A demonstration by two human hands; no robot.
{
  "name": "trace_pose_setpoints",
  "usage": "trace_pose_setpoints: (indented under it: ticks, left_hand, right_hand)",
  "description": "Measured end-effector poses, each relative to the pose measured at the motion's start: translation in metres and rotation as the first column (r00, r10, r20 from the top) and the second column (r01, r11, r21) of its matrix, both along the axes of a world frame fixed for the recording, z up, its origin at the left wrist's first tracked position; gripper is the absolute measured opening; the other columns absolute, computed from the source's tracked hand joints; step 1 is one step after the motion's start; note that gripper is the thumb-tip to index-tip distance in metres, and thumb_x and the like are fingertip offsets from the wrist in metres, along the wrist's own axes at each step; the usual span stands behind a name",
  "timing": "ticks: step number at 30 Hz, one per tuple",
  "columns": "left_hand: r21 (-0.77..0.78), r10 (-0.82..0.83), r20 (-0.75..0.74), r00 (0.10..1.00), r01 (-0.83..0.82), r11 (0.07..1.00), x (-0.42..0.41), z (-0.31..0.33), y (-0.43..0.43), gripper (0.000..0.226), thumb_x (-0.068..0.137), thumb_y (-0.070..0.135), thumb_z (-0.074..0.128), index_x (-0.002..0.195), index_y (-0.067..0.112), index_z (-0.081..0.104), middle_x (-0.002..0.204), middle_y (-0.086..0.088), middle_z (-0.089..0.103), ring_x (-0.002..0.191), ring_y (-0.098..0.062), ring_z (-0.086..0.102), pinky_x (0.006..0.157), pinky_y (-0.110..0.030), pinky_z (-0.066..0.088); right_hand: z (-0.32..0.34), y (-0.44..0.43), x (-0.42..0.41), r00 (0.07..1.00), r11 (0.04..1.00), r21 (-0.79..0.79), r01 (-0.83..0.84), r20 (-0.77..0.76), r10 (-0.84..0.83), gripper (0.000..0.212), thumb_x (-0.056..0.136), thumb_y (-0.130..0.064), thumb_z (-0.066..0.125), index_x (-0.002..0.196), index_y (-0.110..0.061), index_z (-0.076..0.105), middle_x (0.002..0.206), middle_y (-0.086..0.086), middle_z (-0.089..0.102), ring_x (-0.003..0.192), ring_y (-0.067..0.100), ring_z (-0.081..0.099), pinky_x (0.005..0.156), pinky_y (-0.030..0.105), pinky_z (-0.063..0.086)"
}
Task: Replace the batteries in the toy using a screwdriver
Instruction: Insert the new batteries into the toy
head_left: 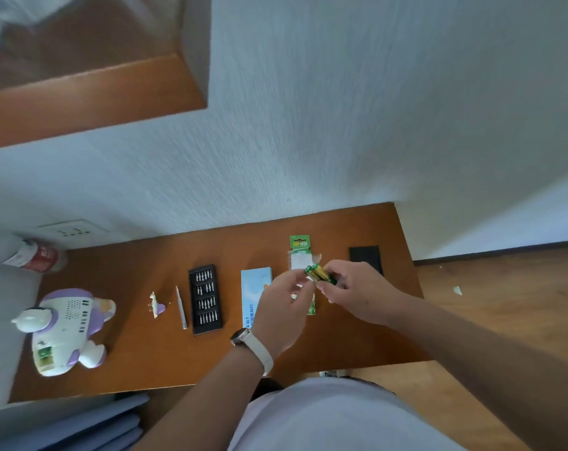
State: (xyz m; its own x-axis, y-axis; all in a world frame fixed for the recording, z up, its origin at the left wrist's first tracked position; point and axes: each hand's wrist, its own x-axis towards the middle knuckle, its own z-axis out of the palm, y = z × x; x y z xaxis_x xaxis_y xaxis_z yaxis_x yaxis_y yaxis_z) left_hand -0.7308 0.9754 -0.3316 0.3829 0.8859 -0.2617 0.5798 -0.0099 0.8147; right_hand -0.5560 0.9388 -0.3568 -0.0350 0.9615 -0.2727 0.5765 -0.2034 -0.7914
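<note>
Batteries (320, 274), a green-and-yellow pair, are pinched in your right hand (357, 291) above the table (146, 362), just before the battery pack (300, 252). Your left hand (286, 310) reaches their end; whether it grips them cannot be told. Judged light, rigid and smooth: hold across the barrels. The toy (64, 330) lies well to the left. The screwdriver (181, 307), bit case (206, 299) and blue box (255, 288) lie between.

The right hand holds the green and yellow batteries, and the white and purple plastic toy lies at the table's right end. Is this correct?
Not quite. In the head view the white and purple plastic toy lies at the brown wooden table's left end; the right hand does hold the green and yellow batteries.
</note>
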Motion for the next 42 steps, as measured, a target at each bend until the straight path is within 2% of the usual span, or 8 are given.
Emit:
trace_pose_setpoints:
  ticks: [5, 10, 16, 19, 27, 32, 37, 42]
  left_hand:
    - [-0.112, 0.164, 0.203, 0.965, -0.144, 0.983, -0.007, 0.014, 0.006, 0.018, 0.098, 0.02, 0.062, 0.115, 0.019, 0.069, 0.091, -0.002, 0.073, 0.086, -0.027, 0.068, 0.079, -0.045, 0.06]
    - [-0.108, 0.189, 0.3, 0.935, -0.163, 0.981, -0.029, 0.024, 0.012, 0.014, 0.092, 0.016, 0.068, 0.104, 0.023, 0.069, 0.09, -0.012, 0.072, 0.087, -0.037, 0.067, 0.081, -0.057, 0.057]
    - [-0.054, 0.201, 0.324, 0.924, -0.194, 0.98, -0.078, 0.033, 0.028, 0.014, 0.092, 0.011, 0.068, 0.101, 0.022, 0.07, 0.088, 0.002, 0.074, 0.084, -0.024, 0.069, 0.078, -0.04, 0.061]
    - [0.016, 0.193, 0.319, 0.928, -0.209, 0.978, -0.119, 0.036, 0.034, 0.014, 0.093, 0.02, 0.068, 0.099, 0.033, 0.067, 0.09, 0.014, 0.072, 0.085, -0.011, 0.068, 0.075, -0.024, 0.059]
    - [-0.013, 0.263, 0.369, 0.892, -0.278, 0.961, -0.244, 0.034, 0.045, 0.022, 0.094, 0.021, 0.068, 0.102, 0.041, 0.064, 0.095, 0.02, 0.071, 0.089, -0.006, 0.069, 0.074, -0.018, 0.056]
    - [-0.111, 0.336, 0.428, 0.839, -0.32, 0.941, -0.305, 0.029, 0.049, 0.025, 0.092, 0.017, 0.07, 0.095, 0.041, 0.069, 0.09, 0.016, 0.073, 0.087, -0.007, 0.069, 0.075, -0.016, 0.055]
    - [-0.201, 0.401, 0.43, 0.809, -0.347, 0.916, -0.349, 0.02, 0.05, 0.018, 0.09, 0.022, 0.072, 0.099, 0.038, 0.071, 0.091, 0.018, 0.074, 0.091, -0.004, 0.07, 0.073, -0.014, 0.055]
    - [-0.247, 0.413, 0.469, 0.781, -0.333, 0.91, -0.377, 0.014, 0.043, 0.026, 0.091, 0.025, 0.072, 0.096, 0.051, 0.071, 0.094, 0.018, 0.075, 0.095, -0.002, 0.069, 0.075, -0.018, 0.057]
  right_hand:
    - [0.018, 0.002, -0.014, 0.999, 0.999, 0.032, -0.027, -0.021, 0.028, 0.008, 0.095, -0.046, 0.054, 0.09, -0.04, 0.056, 0.072, -0.014, 0.064, 0.056, 0.003, 0.056, 0.045, 0.013, 0.042]
    - [0.034, 0.012, -0.037, 0.999, 0.998, 0.031, -0.05, -0.001, 0.051, 0.009, 0.097, -0.042, 0.055, 0.091, -0.036, 0.059, 0.07, -0.007, 0.064, 0.052, 0.003, 0.051, 0.044, 0.016, 0.039]
    - [0.05, 0.031, -0.089, 0.999, 0.999, 0.023, -0.044, 0.02, 0.044, 0.014, 0.098, -0.039, 0.055, 0.089, -0.031, 0.062, 0.072, -0.019, 0.065, 0.066, -0.005, 0.06, 0.049, 0.015, 0.043]
    - [0.057, 0.043, -0.13, 0.999, 0.999, 0.021, -0.042, 0.023, 0.042, 0.017, 0.098, -0.039, 0.053, 0.088, -0.03, 0.063, 0.078, -0.009, 0.068, 0.072, 0.011, 0.065, 0.059, 0.029, 0.052]
    - [0.057, 0.061, -0.258, 0.998, 0.997, 0.073, -0.037, 0.045, 0.034, 0.01, 0.097, -0.041, 0.054, 0.091, -0.037, 0.062, 0.073, -0.014, 0.064, 0.069, 0.002, 0.06, 0.056, 0.019, 0.045]
    - [0.056, 0.064, -0.32, 0.999, 0.998, 0.046, -0.037, -0.002, 0.037, 0.012, 0.096, -0.041, 0.053, 0.088, -0.035, 0.06, 0.077, -0.01, 0.065, 0.069, 0.011, 0.06, 0.063, 0.037, 0.053]
    - [0.054, 0.063, -0.367, 1.0, 0.999, 0.052, -0.009, 0.0, 0.009, 0.017, 0.096, -0.036, 0.055, 0.081, -0.043, 0.058, 0.072, -0.01, 0.063, 0.059, 0.005, 0.054, 0.055, 0.02, 0.043]
    - [0.049, 0.057, -0.4, 0.999, 0.997, 0.058, 0.041, 0.019, -0.042, 0.012, 0.096, -0.027, 0.06, 0.087, -0.033, 0.064, 0.07, -0.006, 0.064, 0.061, 0.011, 0.057, 0.054, 0.026, 0.045]
